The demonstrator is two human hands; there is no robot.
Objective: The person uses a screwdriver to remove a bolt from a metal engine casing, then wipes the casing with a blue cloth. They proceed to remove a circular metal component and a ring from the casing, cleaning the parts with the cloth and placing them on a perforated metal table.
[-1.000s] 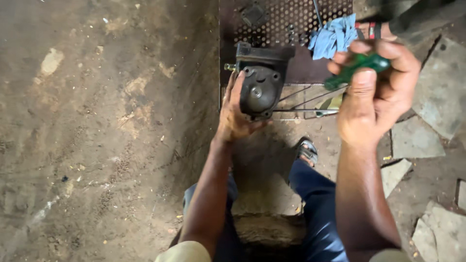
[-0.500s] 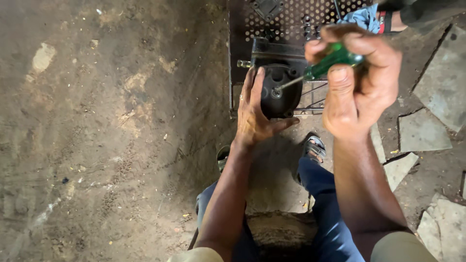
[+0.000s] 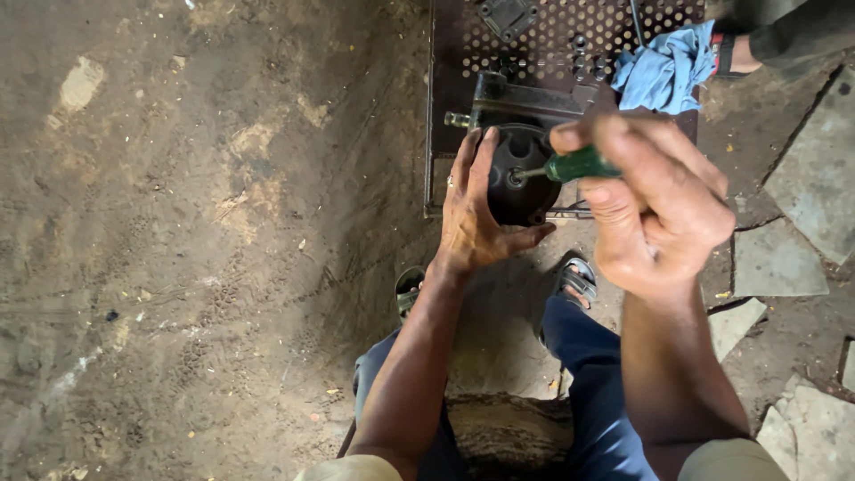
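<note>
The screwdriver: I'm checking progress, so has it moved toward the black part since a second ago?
Yes. The right hand has brought the screwdriver down-left until its tip meets the round black part.

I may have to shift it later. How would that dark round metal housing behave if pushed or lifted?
The dark metal housing looks thick and cast, so probably rigid and heavy for its size. Its rounded body might rock or roll; the left hand braces it. It appears grimy, perhaps slippery.

Blue rag [image 3: 666,73] on perforated metal plate [image 3: 543,31]
</note>
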